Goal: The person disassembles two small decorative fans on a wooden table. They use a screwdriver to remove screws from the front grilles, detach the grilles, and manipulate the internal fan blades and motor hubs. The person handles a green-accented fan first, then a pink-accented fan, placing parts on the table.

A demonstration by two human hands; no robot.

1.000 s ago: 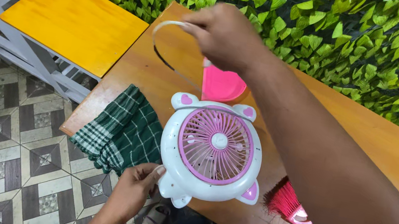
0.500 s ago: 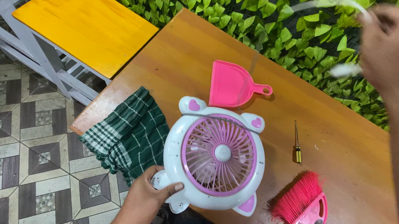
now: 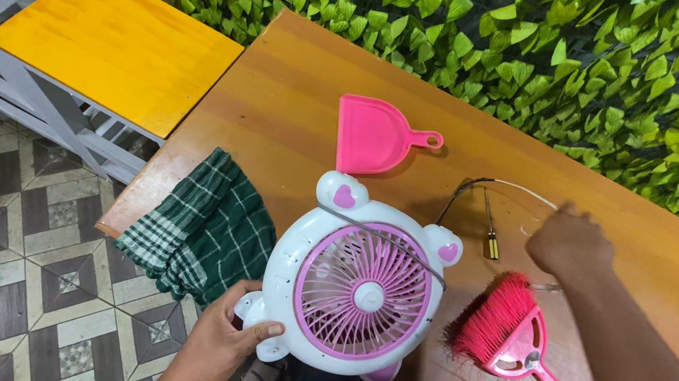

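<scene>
Cable [image 3: 489, 187] now down on table [image 3: 280, 106].

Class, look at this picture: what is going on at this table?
A person's left hand steadies a white and pink fan at the near edge of the wooden table. The right hand rests on a thin white ring near a small screwdriver. A pink brush, pink dustpan and green checked cloth lie around.
</scene>
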